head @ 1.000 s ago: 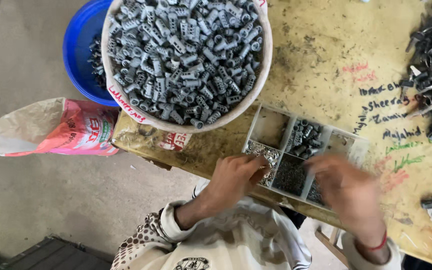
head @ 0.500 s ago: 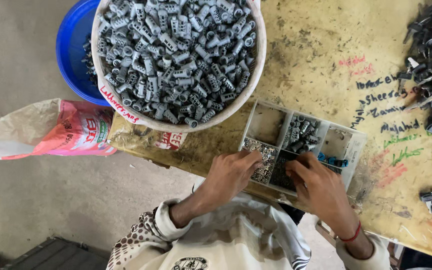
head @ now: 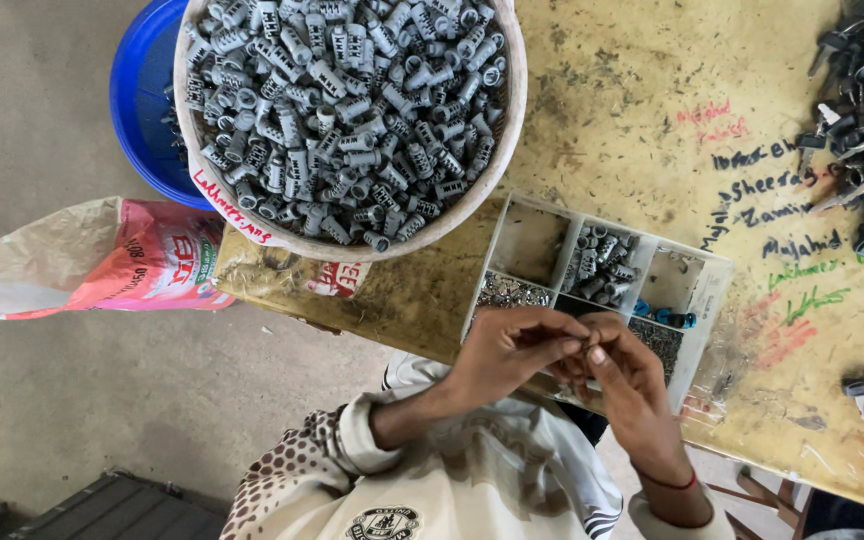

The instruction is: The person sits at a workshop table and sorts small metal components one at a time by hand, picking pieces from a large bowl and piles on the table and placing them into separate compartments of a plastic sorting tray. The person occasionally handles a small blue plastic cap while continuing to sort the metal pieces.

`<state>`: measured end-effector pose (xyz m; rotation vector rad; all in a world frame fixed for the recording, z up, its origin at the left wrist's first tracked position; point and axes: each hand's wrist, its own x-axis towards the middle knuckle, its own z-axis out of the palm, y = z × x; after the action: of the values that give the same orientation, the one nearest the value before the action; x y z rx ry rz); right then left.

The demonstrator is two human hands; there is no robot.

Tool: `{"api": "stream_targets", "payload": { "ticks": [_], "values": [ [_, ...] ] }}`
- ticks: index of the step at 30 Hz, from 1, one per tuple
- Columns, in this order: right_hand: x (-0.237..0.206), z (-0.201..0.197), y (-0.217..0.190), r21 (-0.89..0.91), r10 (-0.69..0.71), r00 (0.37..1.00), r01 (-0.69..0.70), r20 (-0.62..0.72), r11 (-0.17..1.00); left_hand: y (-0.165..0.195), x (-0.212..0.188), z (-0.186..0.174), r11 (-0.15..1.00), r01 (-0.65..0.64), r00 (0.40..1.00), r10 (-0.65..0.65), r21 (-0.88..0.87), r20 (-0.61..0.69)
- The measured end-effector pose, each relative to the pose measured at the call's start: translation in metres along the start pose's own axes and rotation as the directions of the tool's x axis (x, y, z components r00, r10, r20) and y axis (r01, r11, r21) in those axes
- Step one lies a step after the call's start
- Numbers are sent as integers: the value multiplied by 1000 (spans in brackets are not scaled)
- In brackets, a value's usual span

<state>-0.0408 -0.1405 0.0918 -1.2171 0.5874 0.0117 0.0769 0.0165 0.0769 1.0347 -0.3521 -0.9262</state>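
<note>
Grey plastic parts fill white bowl (head: 508, 130) | compartment tray (head: 709, 290): small parts

A small part, too tiny to make out, sits pinched between the fingertips of the left hand (head: 512, 350) and right hand (head: 624, 375), just above the white sorting box (head: 707, 300) on the bench (head: 632, 120).

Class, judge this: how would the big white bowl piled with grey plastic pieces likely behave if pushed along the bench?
The white bowl probably feels heavy: grey pieces heap to its rim. It overhangs the bench edge, so it might tip. Loose pieces would likely spill.
</note>
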Motion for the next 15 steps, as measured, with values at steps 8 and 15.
{"api": "stream_targets", "payload": {
  "ticks": [8,15],
  "values": [
    [-6,4,9,301,-224,974,205,30,931,-7,10,8,994,-86,993,91,-62,78],
    [-9,7,8,-116,-359,931,351,-56,929,-4,8,11,988,-120,993,118,99,23]
  ]
}}
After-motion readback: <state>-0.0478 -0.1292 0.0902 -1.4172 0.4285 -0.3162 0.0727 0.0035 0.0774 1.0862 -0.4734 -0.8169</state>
